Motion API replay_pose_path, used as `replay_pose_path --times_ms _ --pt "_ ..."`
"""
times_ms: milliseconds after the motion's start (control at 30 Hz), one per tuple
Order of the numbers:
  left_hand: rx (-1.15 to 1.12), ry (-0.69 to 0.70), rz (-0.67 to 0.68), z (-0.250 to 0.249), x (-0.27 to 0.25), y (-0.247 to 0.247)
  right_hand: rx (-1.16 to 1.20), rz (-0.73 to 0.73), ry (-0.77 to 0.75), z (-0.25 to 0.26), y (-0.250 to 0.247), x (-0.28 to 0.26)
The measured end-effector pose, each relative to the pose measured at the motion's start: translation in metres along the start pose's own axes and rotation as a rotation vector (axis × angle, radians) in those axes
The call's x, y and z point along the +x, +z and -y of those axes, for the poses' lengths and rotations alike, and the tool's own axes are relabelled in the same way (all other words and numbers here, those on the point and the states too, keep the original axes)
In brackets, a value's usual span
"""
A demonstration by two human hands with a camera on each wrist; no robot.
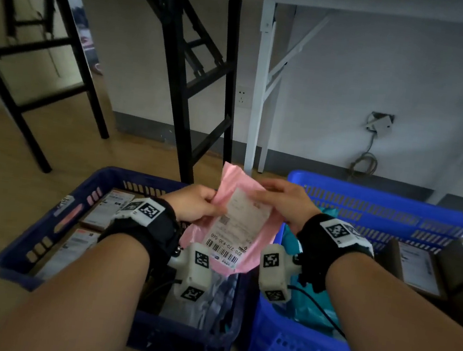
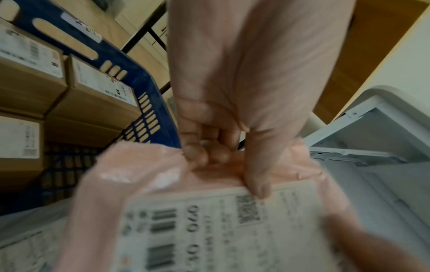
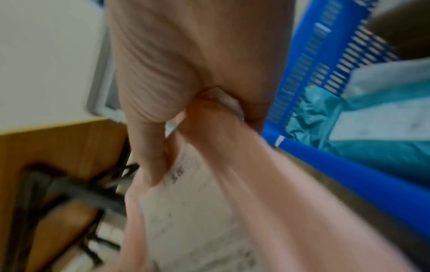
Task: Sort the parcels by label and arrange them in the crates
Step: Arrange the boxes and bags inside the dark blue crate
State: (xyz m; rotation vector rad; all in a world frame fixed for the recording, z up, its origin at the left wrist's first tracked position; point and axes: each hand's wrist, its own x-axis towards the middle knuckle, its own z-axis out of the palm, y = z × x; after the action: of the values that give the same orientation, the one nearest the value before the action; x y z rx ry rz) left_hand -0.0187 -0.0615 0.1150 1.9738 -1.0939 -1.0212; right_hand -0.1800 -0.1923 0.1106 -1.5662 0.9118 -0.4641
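1. Head view: both hands hold one pink parcel (image 1: 236, 220) in the air above the gap between two crates on the floor. The left hand (image 1: 194, 204) pinches its left edge; the right hand (image 1: 285, 201) grasps its upper right part, fingers lying over the top of the white label (image 1: 235, 229). The label faces up, barcodes toward the person.
2. Below left sits the dark blue crate (image 1: 49, 228), holding brown boxes (image 1: 102, 211) with white labels and grey bags near its right side. Below right sits the bright blue crate (image 1: 367, 205), holding a teal bag (image 1: 309, 312) and more brown boxes at the far right.
3. Left wrist view: the left hand (image 2: 232, 110) has its thumb (image 2: 258, 174) pressed on the label's edge and the fingertips (image 2: 204, 154) curled under the bunched pink film (image 2: 144, 169). Labelled boxes (image 2: 93, 92) stand in the dark blue crate (image 2: 130, 71) to the left.
4. Right wrist view, blurred: the right hand (image 3: 186, 73) clamps the pink parcel (image 3: 267, 202) between thumb and fingers. The bright blue crate (image 3: 337, 162) with the teal bag (image 3: 372, 150) lies to the right.
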Motion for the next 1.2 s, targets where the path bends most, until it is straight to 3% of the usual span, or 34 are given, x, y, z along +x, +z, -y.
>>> replay_pose_path --times_ms 100,167,300,400,433,500,567,600,700,767,933,1067,1200 --pt "0.139 0.013 0.032 -0.001 0.001 -0.004 -0.278 0.149 -0.001 0.004 0.000 -0.009" --pt "0.186 0.024 0.016 -0.001 0.000 -0.006 -0.271 0.187 0.043 0.002 0.002 -0.009" --pt "0.098 0.046 -0.337 0.001 -0.002 -0.016 0.001 0.001 0.088 -0.001 0.004 0.000" --pt "-0.028 -0.105 -0.521 0.010 -0.006 -0.027 0.254 -0.112 0.128 -0.004 -0.002 0.009" --pt "-0.131 -0.177 -0.485 0.014 -0.007 -0.028 0.337 -0.117 0.148 -0.005 -0.004 0.010" --pt "-0.352 -0.272 -0.280 0.020 -0.009 -0.026 0.490 -0.083 0.198 -0.007 -0.006 0.010" --pt "-0.518 -0.235 -0.089 0.017 -0.013 -0.019 0.577 0.008 0.242 -0.007 -0.004 0.006" --pt "-0.603 -0.180 -0.071 0.015 -0.013 -0.016 0.577 0.059 0.261 -0.008 -0.003 0.004" --pt "-0.779 -0.050 -0.212 0.008 -0.008 -0.013 0.422 0.197 0.306 -0.009 0.001 -0.007" --pt "-0.779 -0.039 -0.290 0.007 -0.006 -0.014 0.273 0.260 0.328 -0.015 0.001 -0.011" --pt "-0.701 -0.058 -0.404 0.011 -0.004 -0.016 0.217 0.204 0.307 -0.026 -0.008 -0.011" --pt "-0.699 -0.056 -0.366 0.008 -0.002 -0.019 0.153 0.187 0.239 -0.023 -0.013 -0.008" --pt "-0.676 -0.048 -0.359 0.006 0.000 -0.018 -0.012 0.336 0.260 -0.023 -0.004 -0.010"
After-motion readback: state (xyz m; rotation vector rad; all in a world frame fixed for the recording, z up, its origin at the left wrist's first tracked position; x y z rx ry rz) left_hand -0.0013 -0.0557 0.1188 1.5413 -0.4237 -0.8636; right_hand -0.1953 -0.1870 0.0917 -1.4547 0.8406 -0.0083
